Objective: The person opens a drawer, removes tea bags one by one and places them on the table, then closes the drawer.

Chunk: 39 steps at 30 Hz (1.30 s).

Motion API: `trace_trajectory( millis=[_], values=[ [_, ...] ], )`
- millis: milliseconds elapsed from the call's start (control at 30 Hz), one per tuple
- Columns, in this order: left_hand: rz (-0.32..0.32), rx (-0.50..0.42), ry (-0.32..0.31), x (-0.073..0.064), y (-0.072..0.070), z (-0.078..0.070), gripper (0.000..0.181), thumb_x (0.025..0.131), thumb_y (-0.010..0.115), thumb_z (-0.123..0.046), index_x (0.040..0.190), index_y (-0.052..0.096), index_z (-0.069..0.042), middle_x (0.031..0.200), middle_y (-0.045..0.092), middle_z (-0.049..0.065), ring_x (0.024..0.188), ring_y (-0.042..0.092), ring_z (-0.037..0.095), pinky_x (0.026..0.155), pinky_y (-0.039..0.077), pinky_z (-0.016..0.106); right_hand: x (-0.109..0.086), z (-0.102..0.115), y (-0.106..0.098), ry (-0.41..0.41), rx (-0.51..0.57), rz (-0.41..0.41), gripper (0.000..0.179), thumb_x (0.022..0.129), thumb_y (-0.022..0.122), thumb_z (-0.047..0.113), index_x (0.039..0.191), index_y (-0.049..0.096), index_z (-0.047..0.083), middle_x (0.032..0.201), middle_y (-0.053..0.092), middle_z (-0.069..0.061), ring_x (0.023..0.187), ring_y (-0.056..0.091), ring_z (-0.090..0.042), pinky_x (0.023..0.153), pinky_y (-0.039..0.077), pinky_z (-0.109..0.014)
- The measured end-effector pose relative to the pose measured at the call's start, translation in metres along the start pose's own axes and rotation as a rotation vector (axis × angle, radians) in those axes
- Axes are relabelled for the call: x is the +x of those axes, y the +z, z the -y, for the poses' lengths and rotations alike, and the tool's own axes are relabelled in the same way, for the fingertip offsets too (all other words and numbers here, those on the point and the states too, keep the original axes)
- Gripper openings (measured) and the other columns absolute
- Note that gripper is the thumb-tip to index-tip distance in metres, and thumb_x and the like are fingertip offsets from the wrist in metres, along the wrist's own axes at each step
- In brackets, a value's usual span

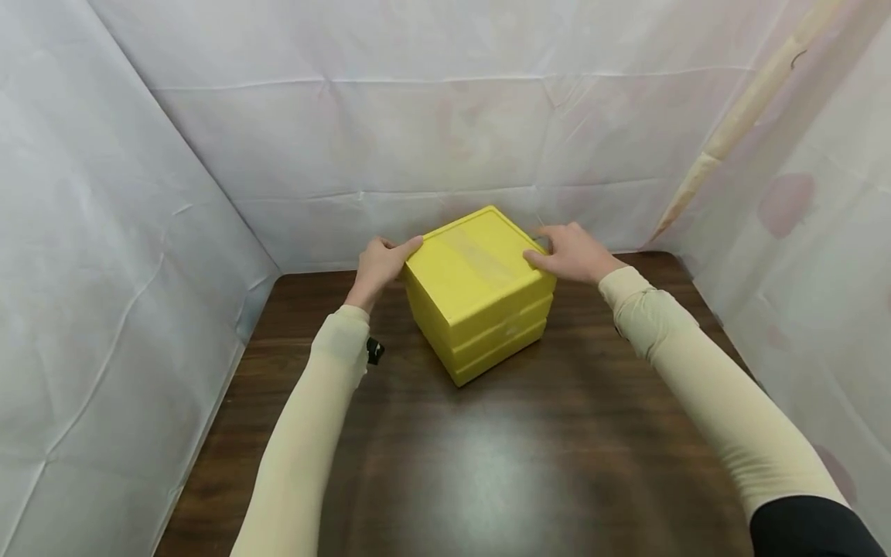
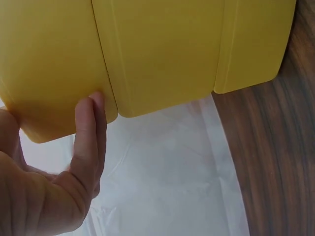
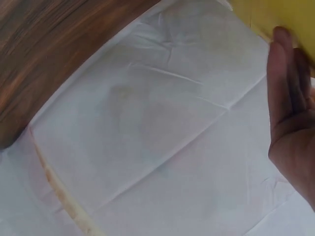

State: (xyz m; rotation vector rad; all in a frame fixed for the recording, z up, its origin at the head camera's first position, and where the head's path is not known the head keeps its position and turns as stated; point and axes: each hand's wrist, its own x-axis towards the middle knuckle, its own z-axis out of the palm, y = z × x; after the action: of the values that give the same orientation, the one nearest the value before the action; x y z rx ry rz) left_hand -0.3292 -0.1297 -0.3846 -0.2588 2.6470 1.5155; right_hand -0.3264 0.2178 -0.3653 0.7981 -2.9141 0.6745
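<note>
A yellow three-tier box (image 1: 480,263) stands at an angle near the back of the dark wooden table. Its flat top has a raised rim, and seams between the tiers run across its side (image 2: 162,54) in the left wrist view. My left hand (image 1: 379,267) holds the top left corner, thumb on the upper edge and fingers (image 2: 87,132) against the side wall. On the opposite side my right hand (image 1: 574,251) grips the top right edge, its thumb over the rim. The right fingers (image 3: 280,78) touch the yellow wall in the right wrist view, partly cut off by the frame.
White sheeting (image 1: 431,139) hangs behind the table (image 1: 487,464), with more on the left and right sides. A pale, cloth-wrapped pole (image 1: 738,124) slants down at the back right corner. A small black item (image 1: 375,351) sits at my left cuff.
</note>
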Motion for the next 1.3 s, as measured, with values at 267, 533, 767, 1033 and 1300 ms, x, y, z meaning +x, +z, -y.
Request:
trace_trajectory(
  millis=[267, 533, 767, 1033, 1300],
  values=[
    [-0.116, -0.026, 0.057, -0.003, 0.01, 0.0, 0.067, 0.078, 0.067, -0.067, 0.104, 0.047, -0.009, 0.102, 0.051, 0.011, 0.086, 0.055, 0.026, 0.069, 0.05, 0.037, -0.008, 0.004, -0.004, -0.027, -0.075, -0.038, 0.039, 0.093, 0.062, 0.042, 0.1, 0.065, 0.004, 0.054, 0.052, -0.001, 0.049, 0.047, -0.017, 0.063, 0.044, -0.039],
    [-0.036, -0.152, 0.259, -0.029, 0.022, 0.015, 0.057, 0.094, 0.052, -0.057, 0.114, 0.056, -0.004, 0.108, 0.058, 0.014, 0.086, 0.063, 0.025, 0.073, 0.052, 0.037, -0.003, -0.002, -0.009, -0.051, -0.095, -0.059, 0.045, 0.092, 0.065, 0.042, 0.061, 0.05, 0.014, 0.051, 0.038, 0.002, 0.046, 0.03, -0.012, 0.049, 0.029, -0.031],
    [0.387, -0.087, 0.328, -0.074, 0.021, 0.034, 0.084, 0.098, 0.048, -0.051, 0.157, 0.001, -0.014, 0.16, 0.008, 0.011, 0.139, 0.028, 0.034, 0.103, 0.034, 0.052, -0.008, -0.009, 0.003, -0.011, -0.075, -0.027, 0.051, 0.096, 0.061, 0.036, 0.055, 0.038, 0.017, 0.048, 0.027, 0.005, 0.045, 0.02, -0.011, 0.045, 0.021, -0.028],
    [0.263, -0.115, 0.283, -0.121, 0.045, 0.041, 0.097, 0.085, 0.065, -0.06, 0.157, 0.011, -0.024, 0.155, 0.026, 0.005, 0.116, 0.055, 0.025, 0.083, 0.051, 0.042, 0.013, -0.015, 0.012, 0.055, 0.033, -0.03, 0.038, 0.095, 0.06, 0.043, 0.114, 0.062, 0.01, 0.11, 0.063, -0.011, 0.096, 0.059, -0.03, 0.079, 0.046, -0.047],
    [0.148, -0.171, 0.306, -0.123, 0.056, 0.043, 0.088, 0.086, 0.068, -0.055, 0.155, 0.025, -0.02, 0.148, 0.038, 0.006, 0.112, 0.057, 0.025, 0.083, 0.051, 0.043, 0.046, -0.018, 0.018, -0.054, 0.087, 0.048, 0.063, 0.097, 0.055, 0.046, 0.147, 0.042, 0.011, 0.147, 0.042, -0.013, 0.136, 0.033, -0.034, 0.108, 0.025, -0.052]
  ],
)
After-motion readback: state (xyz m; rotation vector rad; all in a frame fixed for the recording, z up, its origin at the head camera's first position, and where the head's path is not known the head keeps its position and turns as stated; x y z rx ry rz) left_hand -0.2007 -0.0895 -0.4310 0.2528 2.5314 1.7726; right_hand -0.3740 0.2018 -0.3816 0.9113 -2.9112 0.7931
